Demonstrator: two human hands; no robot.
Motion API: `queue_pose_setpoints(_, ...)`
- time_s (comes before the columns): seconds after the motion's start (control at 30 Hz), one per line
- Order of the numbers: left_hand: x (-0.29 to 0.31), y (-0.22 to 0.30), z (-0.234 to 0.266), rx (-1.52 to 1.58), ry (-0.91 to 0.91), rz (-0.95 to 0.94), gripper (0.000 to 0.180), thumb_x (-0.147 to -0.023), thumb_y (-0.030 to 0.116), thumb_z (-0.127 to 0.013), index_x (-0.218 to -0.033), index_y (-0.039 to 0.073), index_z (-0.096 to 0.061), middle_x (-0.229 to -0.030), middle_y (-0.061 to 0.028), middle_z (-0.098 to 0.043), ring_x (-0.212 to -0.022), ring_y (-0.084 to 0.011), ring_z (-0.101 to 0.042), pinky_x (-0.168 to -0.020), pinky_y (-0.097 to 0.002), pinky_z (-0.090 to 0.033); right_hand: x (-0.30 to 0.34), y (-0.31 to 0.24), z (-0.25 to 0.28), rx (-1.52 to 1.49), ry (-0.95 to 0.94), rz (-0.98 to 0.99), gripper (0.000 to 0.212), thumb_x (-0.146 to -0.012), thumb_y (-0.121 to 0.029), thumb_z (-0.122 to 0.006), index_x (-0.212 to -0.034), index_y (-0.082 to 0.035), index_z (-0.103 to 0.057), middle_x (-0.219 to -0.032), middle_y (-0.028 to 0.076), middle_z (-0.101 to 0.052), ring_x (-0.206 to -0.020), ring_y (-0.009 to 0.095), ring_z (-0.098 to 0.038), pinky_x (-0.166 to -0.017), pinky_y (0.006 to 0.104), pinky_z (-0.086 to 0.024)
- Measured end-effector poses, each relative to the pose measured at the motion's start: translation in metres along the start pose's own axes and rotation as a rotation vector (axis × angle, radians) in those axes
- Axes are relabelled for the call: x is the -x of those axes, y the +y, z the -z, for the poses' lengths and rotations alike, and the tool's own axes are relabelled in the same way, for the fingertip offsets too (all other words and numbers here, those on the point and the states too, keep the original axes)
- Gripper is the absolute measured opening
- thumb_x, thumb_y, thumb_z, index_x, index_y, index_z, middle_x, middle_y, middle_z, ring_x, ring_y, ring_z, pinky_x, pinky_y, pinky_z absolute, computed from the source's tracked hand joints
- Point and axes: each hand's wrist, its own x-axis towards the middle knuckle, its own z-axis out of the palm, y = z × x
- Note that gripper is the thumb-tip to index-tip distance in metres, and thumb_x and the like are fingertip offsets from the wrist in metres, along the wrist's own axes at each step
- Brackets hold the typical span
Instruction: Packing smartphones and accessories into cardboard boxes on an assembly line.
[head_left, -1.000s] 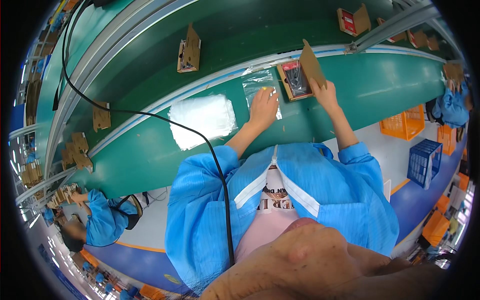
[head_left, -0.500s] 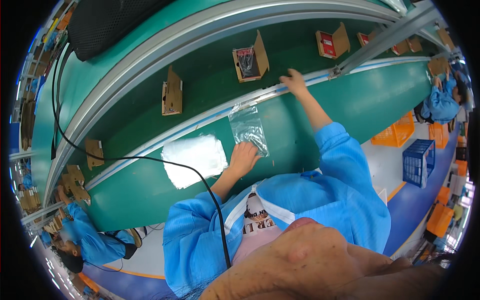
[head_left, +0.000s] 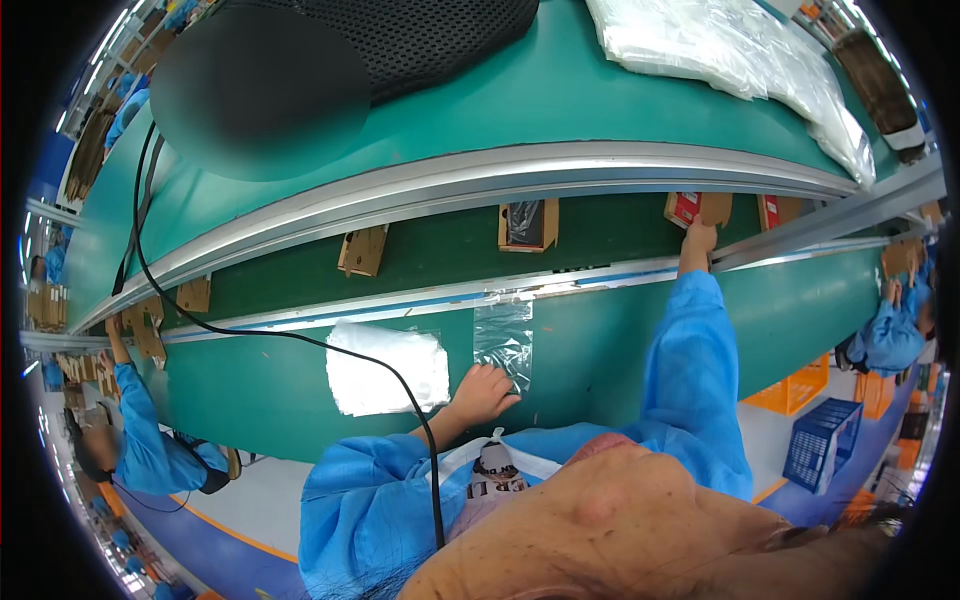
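Observation:
On the green bench lies a flat clear plastic bag (head_left: 503, 330). My left hand (head_left: 482, 393) rests at the bag's near end, fingers curled and closed on its edge. My right arm stretches far out to the right, over the bench's edge strip. My right hand (head_left: 702, 239) is at the near end of an open cardboard box (head_left: 717, 207) with something red inside; its fingers look closed on that box, partly hidden against it. Left of my left hand is a stack of white translucent plastic bags (head_left: 385, 368).
Along the dark green lane stand another open box with dark contents (head_left: 526, 223) and a brown box (head_left: 362, 250). A metal rail (head_left: 450, 187) crosses above the lane. A black cable (head_left: 290, 333) hangs across my view. Co-workers (head_left: 165, 430) sit at both ends.
My right hand has reached farther right and away, from beside the lane to the box with the red contents. My left hand stays at the clear bag. The view has tilted upward.

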Motion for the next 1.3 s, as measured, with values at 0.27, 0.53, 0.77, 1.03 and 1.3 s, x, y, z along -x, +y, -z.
queue_pose_setpoints(0.27,0.004,-0.003,-0.011,-0.122,-0.018,0.014,0.015,-0.083,0.023,-0.058,-0.085,0.009,-0.059,-0.083,-0.0077,-0.052,-0.082,-0.0260,-0.051,-0.072,-0.0390,-0.038,0.090,-0.020,0.072,-0.040,-0.220,0.329,0.035,-0.090,-0.032,-0.052,-0.100,-0.002,-0.065,-0.086,0.023,-0.065,-0.081,0.040,-0.062,-0.071,0.0463,-0.049)
queue_pose_setpoints(0.53,0.003,0.006,0.004,0.044,-0.083,0.071,0.019,-0.082,0.017,-0.059,-0.095,0.004,-0.059,-0.095,-0.0123,-0.054,-0.093,-0.0310,-0.050,-0.081,-0.0414,-0.041,0.238,0.010,0.222,0.254,-0.218,1.038,0.048,-0.078,-0.006,-0.054,-0.126,-0.014,-0.054,-0.112,0.015,-0.051,-0.100,0.031,-0.050,-0.084,0.0378,-0.045)
queue_pose_setpoints(0.77,0.017,-0.007,0.000,-0.091,-0.089,-0.001,0.019,-0.077,0.008,-0.061,-0.094,0.003,-0.054,-0.093,-0.0152,-0.052,-0.090,-0.0334,-0.050,-0.079,-0.0405,-0.043,0.285,0.026,0.263,0.351,-0.231,0.982,0.051,-0.079,-0.010,-0.059,-0.128,-0.020,-0.053,-0.119,0.014,-0.054,-0.096,0.031,-0.057,-0.080,0.0396,-0.048)
queue_pose_setpoints(1.03,0.013,0.000,-0.018,-0.181,0.029,0.058,0.011,-0.080,0.007,-0.057,-0.090,0.003,-0.055,-0.087,-0.0142,-0.054,-0.085,-0.0320,-0.052,-0.075,-0.0409,-0.044,0.256,0.091,0.263,0.035,-0.412,-0.163,0.033,-0.091,-0.032,-0.052,-0.097,-0.001,-0.061,-0.083,0.017,-0.066,-0.066,0.029,-0.065,-0.067,0.0370,-0.052)
queue_pose_setpoints(1.3,0.023,0.003,-0.003,-0.121,-0.002,0.037,0.014,-0.077,0.011,-0.063,-0.087,0.003,-0.057,-0.089,-0.0131,-0.054,-0.087,-0.0317,-0.053,-0.076,-0.0406,-0.044,0.311,-0.014,0.214,0.312,-0.470,0.678,0.060,-0.081,-0.040,-0.064,-0.127,-0.007,-0.044,-0.108,0.026,-0.055,-0.087,0.042,-0.058,-0.078,0.0459,-0.048)
